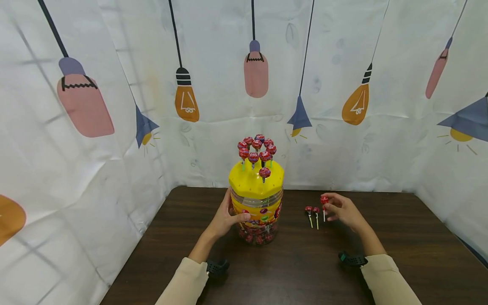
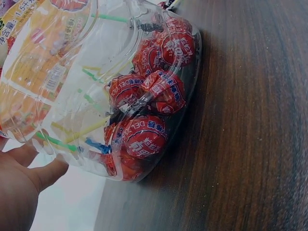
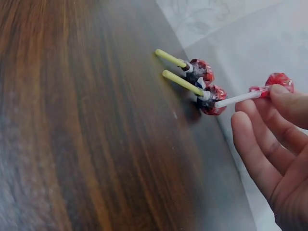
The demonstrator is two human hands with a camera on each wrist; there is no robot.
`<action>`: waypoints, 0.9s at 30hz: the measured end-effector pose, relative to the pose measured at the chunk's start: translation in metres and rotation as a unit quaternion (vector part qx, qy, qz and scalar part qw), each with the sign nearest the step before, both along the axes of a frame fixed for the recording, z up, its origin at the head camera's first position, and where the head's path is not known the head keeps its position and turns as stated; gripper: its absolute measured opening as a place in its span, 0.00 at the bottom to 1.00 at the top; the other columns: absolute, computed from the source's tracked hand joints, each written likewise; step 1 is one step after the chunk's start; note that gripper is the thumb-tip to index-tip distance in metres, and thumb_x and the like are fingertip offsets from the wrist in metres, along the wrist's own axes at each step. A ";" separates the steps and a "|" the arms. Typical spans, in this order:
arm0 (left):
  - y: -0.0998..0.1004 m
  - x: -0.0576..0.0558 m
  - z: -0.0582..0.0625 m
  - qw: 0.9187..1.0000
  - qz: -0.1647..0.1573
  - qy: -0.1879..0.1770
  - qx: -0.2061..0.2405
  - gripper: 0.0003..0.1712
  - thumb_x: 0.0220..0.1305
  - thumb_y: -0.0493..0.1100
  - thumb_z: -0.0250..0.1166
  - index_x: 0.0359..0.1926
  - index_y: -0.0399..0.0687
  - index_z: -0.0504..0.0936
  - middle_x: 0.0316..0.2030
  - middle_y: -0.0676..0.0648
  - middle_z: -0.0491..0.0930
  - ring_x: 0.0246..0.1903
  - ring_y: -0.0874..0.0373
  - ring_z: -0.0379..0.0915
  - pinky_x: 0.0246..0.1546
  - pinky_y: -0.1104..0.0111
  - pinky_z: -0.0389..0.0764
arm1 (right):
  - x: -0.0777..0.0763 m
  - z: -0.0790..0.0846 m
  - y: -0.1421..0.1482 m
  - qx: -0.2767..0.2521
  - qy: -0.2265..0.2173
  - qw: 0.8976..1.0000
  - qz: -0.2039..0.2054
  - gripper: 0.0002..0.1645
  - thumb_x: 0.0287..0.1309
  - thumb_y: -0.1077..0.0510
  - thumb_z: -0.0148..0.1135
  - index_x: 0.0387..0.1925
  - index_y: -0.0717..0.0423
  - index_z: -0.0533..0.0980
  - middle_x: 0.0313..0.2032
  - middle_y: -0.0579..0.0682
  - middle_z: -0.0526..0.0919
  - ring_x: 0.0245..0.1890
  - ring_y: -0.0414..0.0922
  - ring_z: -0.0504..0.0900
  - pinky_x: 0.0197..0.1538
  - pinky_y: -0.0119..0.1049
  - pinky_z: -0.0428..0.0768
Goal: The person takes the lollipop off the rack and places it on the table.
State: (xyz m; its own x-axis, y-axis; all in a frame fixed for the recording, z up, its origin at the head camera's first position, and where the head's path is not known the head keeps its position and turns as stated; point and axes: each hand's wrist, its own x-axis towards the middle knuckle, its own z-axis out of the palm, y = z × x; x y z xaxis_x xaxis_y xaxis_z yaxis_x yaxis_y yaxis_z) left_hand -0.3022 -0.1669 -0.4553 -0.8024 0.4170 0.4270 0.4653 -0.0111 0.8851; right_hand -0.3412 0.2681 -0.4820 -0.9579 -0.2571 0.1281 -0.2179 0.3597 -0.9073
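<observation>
A clear plastic candy jar (image 1: 256, 218) with a yellow lid (image 1: 253, 184) stands upright on the table. My left hand (image 1: 222, 220) grips its left side, thumb across the front label and the other fingers hidden behind. Several lollipops (image 1: 264, 173) in red wrappers stand stick-down in the lid, and more lollipops (image 2: 162, 91) lie inside at the bottom. To the right of the jar, my right hand (image 1: 345, 212) pinches a red lollipop (image 3: 279, 81) just below its head, its white stick pointing down. Beside it, two lollipops (image 1: 309, 215) with yellow-green sticks lie on the table.
The dark wood-grain table (image 1: 297, 271) ends at a back edge close behind the jar. A white cloth backdrop (image 1: 228, 161) printed with lamps hangs behind and along the sides. Each wrist carries a black strap (image 1: 352, 259).
</observation>
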 end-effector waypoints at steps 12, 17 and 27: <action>0.000 0.001 0.000 1.000 -0.003 -0.002 0.003 0.52 0.65 0.51 0.71 0.80 0.67 0.47 0.67 0.46 0.68 0.63 0.54 0.72 0.66 0.51 0.73 | -0.003 -0.007 0.003 0.038 -0.046 0.998 0.021 0.28 0.74 0.59 0.58 0.69 0.66 0.67 0.45 0.62 0.83 0.39 0.47 0.87 0.40 0.41 0.87; 0.001 0.001 0.000 1.000 -0.003 -0.004 0.003 0.53 0.65 0.52 0.72 0.80 0.68 0.47 0.67 0.47 0.68 0.63 0.54 0.72 0.66 0.50 0.73 | -0.002 -0.008 0.004 0.059 -0.041 0.997 0.020 0.28 0.73 0.58 0.59 0.68 0.66 0.68 0.41 0.60 0.83 0.37 0.47 0.85 0.38 0.40 0.86; 0.000 0.000 0.000 1.000 0.000 -0.006 0.002 0.52 0.66 0.48 0.71 0.80 0.67 0.47 0.68 0.47 0.68 0.64 0.55 0.71 0.67 0.55 0.73 | -0.002 -0.006 0.004 0.121 -0.032 0.992 0.009 0.24 0.73 0.56 0.60 0.64 0.64 0.73 0.37 0.57 0.82 0.33 0.46 0.81 0.33 0.39 0.83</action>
